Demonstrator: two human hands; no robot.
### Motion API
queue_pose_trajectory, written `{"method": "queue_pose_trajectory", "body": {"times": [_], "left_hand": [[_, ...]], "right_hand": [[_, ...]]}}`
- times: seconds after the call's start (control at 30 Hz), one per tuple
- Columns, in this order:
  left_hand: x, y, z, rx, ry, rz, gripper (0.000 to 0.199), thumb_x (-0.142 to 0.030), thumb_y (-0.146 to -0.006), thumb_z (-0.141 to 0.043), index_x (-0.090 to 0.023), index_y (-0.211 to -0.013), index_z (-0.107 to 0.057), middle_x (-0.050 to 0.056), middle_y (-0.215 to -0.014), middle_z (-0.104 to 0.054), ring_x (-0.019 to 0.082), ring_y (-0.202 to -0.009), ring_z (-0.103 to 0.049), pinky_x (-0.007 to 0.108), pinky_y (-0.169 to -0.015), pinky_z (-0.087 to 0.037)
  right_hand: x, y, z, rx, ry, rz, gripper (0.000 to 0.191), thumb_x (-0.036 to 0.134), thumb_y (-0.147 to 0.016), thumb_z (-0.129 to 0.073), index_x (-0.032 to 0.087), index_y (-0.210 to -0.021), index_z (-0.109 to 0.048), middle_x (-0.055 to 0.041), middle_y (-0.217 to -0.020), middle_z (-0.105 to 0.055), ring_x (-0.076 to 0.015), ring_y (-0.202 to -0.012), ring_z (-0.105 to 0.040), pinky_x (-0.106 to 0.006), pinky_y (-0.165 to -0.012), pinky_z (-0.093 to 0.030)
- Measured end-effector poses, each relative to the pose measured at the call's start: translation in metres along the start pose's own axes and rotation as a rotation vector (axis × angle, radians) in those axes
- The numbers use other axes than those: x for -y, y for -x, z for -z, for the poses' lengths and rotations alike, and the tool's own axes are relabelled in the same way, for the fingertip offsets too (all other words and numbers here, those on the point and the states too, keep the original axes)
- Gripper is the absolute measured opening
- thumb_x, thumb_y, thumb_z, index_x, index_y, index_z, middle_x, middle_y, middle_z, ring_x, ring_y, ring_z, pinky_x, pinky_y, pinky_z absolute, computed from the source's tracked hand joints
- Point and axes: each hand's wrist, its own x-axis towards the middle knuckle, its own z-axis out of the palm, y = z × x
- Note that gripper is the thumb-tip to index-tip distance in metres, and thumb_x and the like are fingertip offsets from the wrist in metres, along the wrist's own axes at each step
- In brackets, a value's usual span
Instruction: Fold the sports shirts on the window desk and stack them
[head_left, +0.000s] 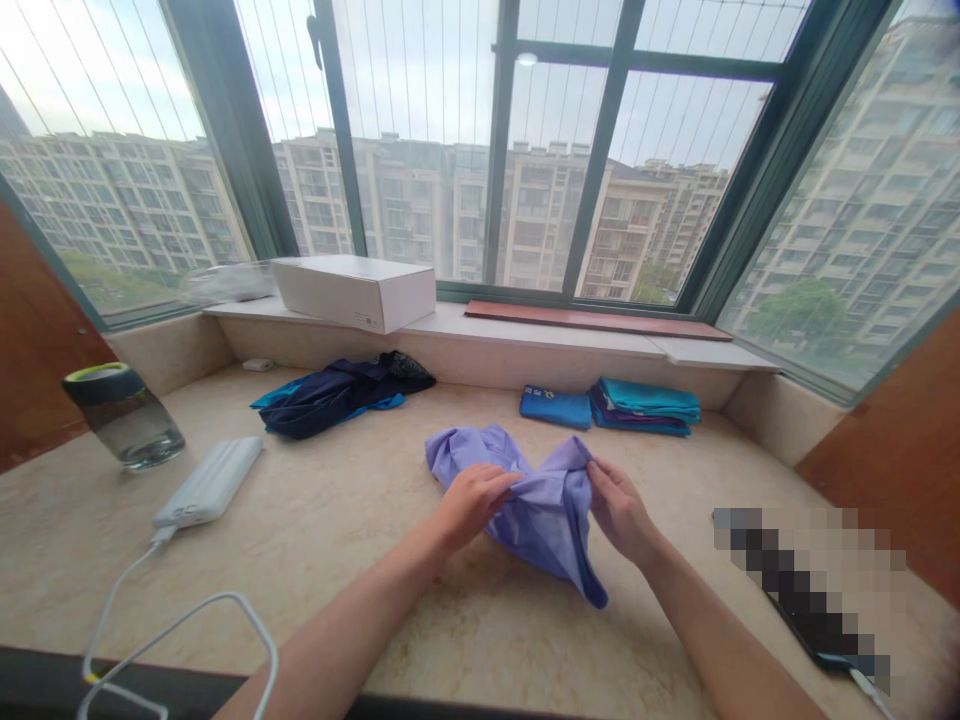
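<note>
A lavender piece of clothing [544,515] is lifted partly off the stone counter, its lower edge hanging in loose folds with a darker blue hem at the right. My left hand [480,500] grips its upper middle, fingers pinched on the fabric. At its upper right corner, my right hand [619,500] holds the cloth between thumb and fingers. Behind it to the right lie a small folded blue cloth [556,407] and a stack of folded teal and purple clothes [649,402]. A crumpled heap of navy and blue clothes [337,395] lies behind to the left.
On the left stand a water bottle [127,420] and a white power bank [214,480] with a white cable [247,610]. A blurred dark phone-like device [810,620] lies at right. A white box [360,290] and a reddish board [592,318] rest on the window ledge [495,332].
</note>
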Motion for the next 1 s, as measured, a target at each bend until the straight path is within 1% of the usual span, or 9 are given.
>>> {"method": "queue_pose_trajectory", "body": {"times": [0.23, 0.3, 0.37, 0.5, 0.63, 0.7, 0.8, 0.9, 1.0], "left_hand": [[0.012, 0.009, 0.051, -0.686, -0.010, 0.011, 0.027, -0.039, -0.101, -0.047, -0.021, -0.112, -0.065, 0.013, -0.125, -0.066, 0.025, -0.116, -0.063, 0.041, -0.098, -0.052], [0.014, 0.014, 0.059, -0.696, 0.010, 0.008, 0.034, -0.049, -0.100, -0.047, -0.021, -0.100, -0.066, 0.015, -0.125, -0.066, 0.027, -0.114, -0.065, 0.042, -0.095, -0.053], [0.015, 0.017, 0.059, -0.541, 0.096, -0.008, 0.051, -0.058, -0.101, -0.037, -0.020, -0.081, -0.065, 0.014, -0.102, -0.073, 0.025, -0.094, -0.070, 0.038, -0.083, -0.057], [0.011, 0.016, 0.045, -0.155, 0.234, -0.039, 0.065, -0.056, -0.104, -0.022, -0.021, -0.069, -0.064, 0.006, -0.062, -0.066, 0.018, -0.063, -0.067, 0.030, -0.069, -0.055], [0.005, 0.007, 0.026, -0.074, 0.117, 0.006, 0.032, -0.039, -0.102, -0.046, -0.021, -0.111, -0.070, 0.011, -0.109, -0.073, 0.023, -0.105, -0.068, 0.036, -0.096, -0.053], [0.005, 0.004, 0.020, 0.007, 0.039, 0.026, 0.039, -0.038, -0.094, -0.061, -0.021, -0.130, -0.064, 0.014, -0.134, -0.064, 0.029, -0.127, -0.058, 0.045, -0.109, -0.045], [0.007, 0.002, 0.015, 0.162, -0.022, 0.071, 0.051, -0.042, -0.090, -0.066, -0.022, -0.136, -0.060, 0.015, -0.136, -0.062, 0.033, -0.130, -0.055, 0.050, -0.109, -0.045], [0.011, 0.001, 0.016, 0.142, -0.019, 0.122, 0.035, -0.043, -0.096, -0.056, -0.024, -0.122, -0.069, 0.010, -0.112, -0.073, 0.030, -0.108, -0.067, 0.044, -0.096, -0.053], [0.014, 0.000, 0.024, 0.000, -0.024, 0.192, 0.030, -0.039, -0.100, -0.046, -0.025, -0.108, -0.072, 0.007, -0.097, -0.073, 0.025, -0.093, -0.069, 0.038, -0.086, -0.055]], "right_hand": [[0.032, -0.032, 0.079, -0.736, -0.107, 0.446, 0.023, 0.044, -0.086, -0.060, 0.026, -0.099, -0.064, 0.0013, -0.089, -0.068, -0.0164, -0.080, -0.065, -0.029, -0.071, -0.053], [0.033, -0.036, 0.100, -0.882, -0.072, 0.453, 0.021, 0.041, -0.082, -0.060, 0.026, -0.097, -0.063, 0.0018, -0.091, -0.068, -0.0155, -0.083, -0.065, -0.027, -0.069, -0.051], [0.029, -0.038, 0.111, -0.913, 0.056, 0.347, 0.024, 0.037, -0.076, -0.063, 0.025, -0.096, -0.065, 0.0001, -0.094, -0.069, -0.0174, -0.087, -0.066, -0.028, -0.070, -0.052], [0.014, -0.038, 0.103, -0.798, 0.590, 0.303, 0.040, 0.037, -0.075, -0.066, 0.020, -0.110, -0.068, -0.0097, -0.113, -0.068, -0.0274, -0.109, -0.063, -0.045, -0.096, -0.050], [-0.005, -0.030, 0.072, -0.357, 1.015, 0.468, 0.037, 0.046, -0.087, -0.063, 0.021, -0.112, -0.071, -0.0138, -0.125, -0.066, -0.0306, -0.122, -0.057, -0.051, -0.111, -0.038], [-0.016, -0.024, 0.056, -0.086, 1.096, 0.395, 0.040, 0.049, -0.087, -0.067, 0.023, -0.117, -0.071, -0.0131, -0.126, -0.067, -0.0316, -0.122, -0.058, -0.052, -0.110, -0.040], [-0.029, -0.015, 0.039, 0.155, 1.227, 0.286, 0.049, 0.046, -0.085, -0.073, 0.026, -0.129, -0.067, -0.0115, -0.132, -0.065, -0.0327, -0.124, -0.057, -0.053, -0.108, -0.040], [-0.032, -0.011, 0.031, 0.253, 1.318, 0.251, 0.029, 0.036, -0.091, -0.066, 0.028, -0.117, -0.073, -0.0080, -0.119, -0.071, -0.0299, -0.113, -0.062, -0.049, -0.102, -0.043], [-0.022, -0.011, 0.031, 0.202, 1.315, 0.361, 0.021, 0.027, -0.095, -0.056, 0.025, -0.100, -0.076, -0.0060, -0.099, -0.074, -0.0267, -0.098, -0.066, -0.046, -0.094, -0.045]]}}
